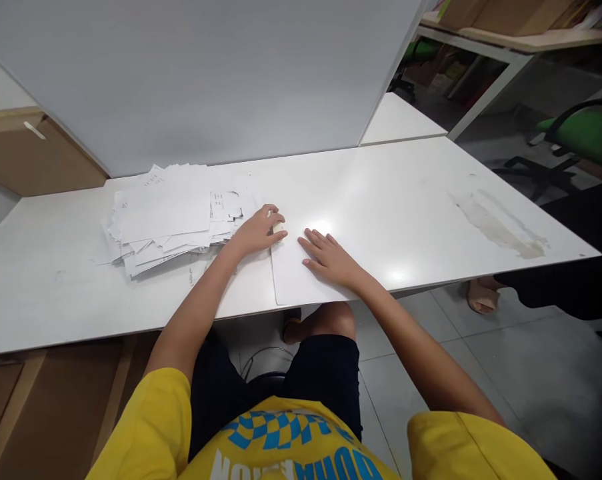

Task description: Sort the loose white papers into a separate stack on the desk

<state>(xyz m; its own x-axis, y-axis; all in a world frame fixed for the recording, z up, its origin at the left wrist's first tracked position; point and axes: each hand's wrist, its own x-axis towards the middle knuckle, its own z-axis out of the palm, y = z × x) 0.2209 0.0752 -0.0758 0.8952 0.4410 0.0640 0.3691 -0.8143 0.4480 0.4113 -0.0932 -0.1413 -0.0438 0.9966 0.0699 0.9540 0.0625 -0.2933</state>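
A white sheet of paper (301, 277) lies on the white table, its near edge close to the table's front edge. Flat on it rests my right hand (331, 259), fingers spread and nothing in them. My left hand (259, 231) is at the sheet's upper left corner, with its fingers and thumb curled around a small pale, cream-coloured thing (279, 229). Most of that thing is hidden, so its kind is unclear. Left of this hand sits a messy pile of white papers (165, 207), some with printing or dark marks.
A white upright panel (221, 80) borders the table's far side. One cardboard box (35, 155) stands at the far left. A dull smear (501, 223) marks the tabletop at right. Beyond that end are a green chair (588, 133) and a person's sandalled foot (482, 297).
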